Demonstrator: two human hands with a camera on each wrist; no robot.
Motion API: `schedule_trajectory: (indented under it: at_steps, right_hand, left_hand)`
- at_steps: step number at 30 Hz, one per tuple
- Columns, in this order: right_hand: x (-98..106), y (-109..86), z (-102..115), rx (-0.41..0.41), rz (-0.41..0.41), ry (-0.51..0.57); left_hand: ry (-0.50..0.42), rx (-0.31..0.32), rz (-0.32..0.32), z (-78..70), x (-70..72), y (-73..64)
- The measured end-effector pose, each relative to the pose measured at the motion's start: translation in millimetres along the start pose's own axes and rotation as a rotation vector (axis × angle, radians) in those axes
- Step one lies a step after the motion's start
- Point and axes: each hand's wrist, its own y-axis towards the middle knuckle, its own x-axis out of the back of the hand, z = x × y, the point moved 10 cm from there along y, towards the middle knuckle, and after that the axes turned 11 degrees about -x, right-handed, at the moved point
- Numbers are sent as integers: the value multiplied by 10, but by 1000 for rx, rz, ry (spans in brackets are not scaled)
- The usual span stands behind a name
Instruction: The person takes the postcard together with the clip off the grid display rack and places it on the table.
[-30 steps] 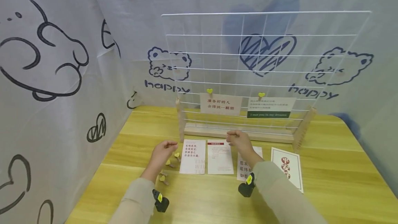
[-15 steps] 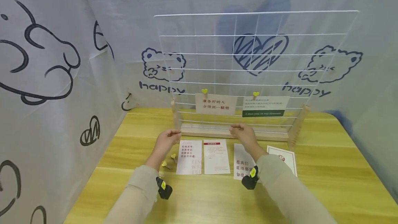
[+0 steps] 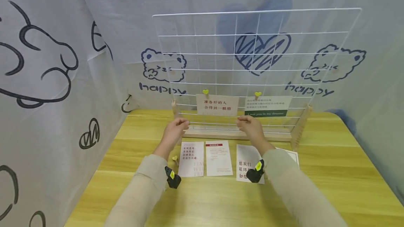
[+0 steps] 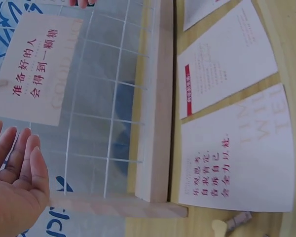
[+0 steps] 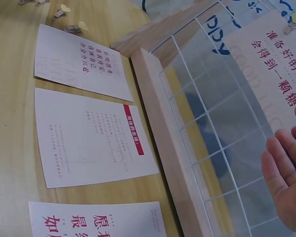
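A white card with red characters (image 3: pixel 217 111) hangs on the white wire grid (image 3: pixel 227 69), under a yellow heart clip (image 3: pixel 206 91). To its right hangs a card with a green strip (image 3: pixel 268 108), under another heart clip (image 3: pixel 257 94). My left hand (image 3: pixel 174 132) is at the lower left of the red-lettered card, its fingers loosely bent; in the left wrist view the visible fingers (image 4: pixel 32 168) hold nothing. My right hand (image 3: pixel 252 129) is by the same card's lower right corner, beneath the green-striped one. Its fingers (image 5: pixel 281 158) look relaxed, partly cut off in the right wrist view.
Several cards lie in a row before the grid's wooden base (image 3: pixel 221 134), among them a red-lettered card (image 3: pixel 191 160) and a red-headed card (image 3: pixel 219 160). A bordered card (image 3: pixel 291 155) is partly behind the right arm. Loose heart clips (image 5: pixel 64 9) lie beyond the row's left end.
Both hands have risen from above the cards on the table to the lower edge of the hung cards. The left hand has also moved right. The head view has shifted slightly.
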Motion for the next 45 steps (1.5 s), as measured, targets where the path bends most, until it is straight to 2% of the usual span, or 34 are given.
schedule_trajectory:
  at_steps: [8,17,24,29,38,45]
  right_hand:
    - [28,44,68,6,-21,-16]
    - [82,54,130,-3,-77,-61]
    - [103,82,143,-14,-81,-24]
    - [112,88,148,-21,-88,-30]
    - [109,87,193,-16,-91,0]
    - [104,111,174,-32,-105,-7]
  left_hand:
    - [-21,-33,-30,-177,-61,133]
    - [48,-65,-26,-355,-106,297]
    - [33,-130,-11,-526,-195,418]
    - [57,-160,-12,-655,-225,487]
    - [121,-173,22,-863,-263,577]
    - [176,-165,78,-950,-326,633]
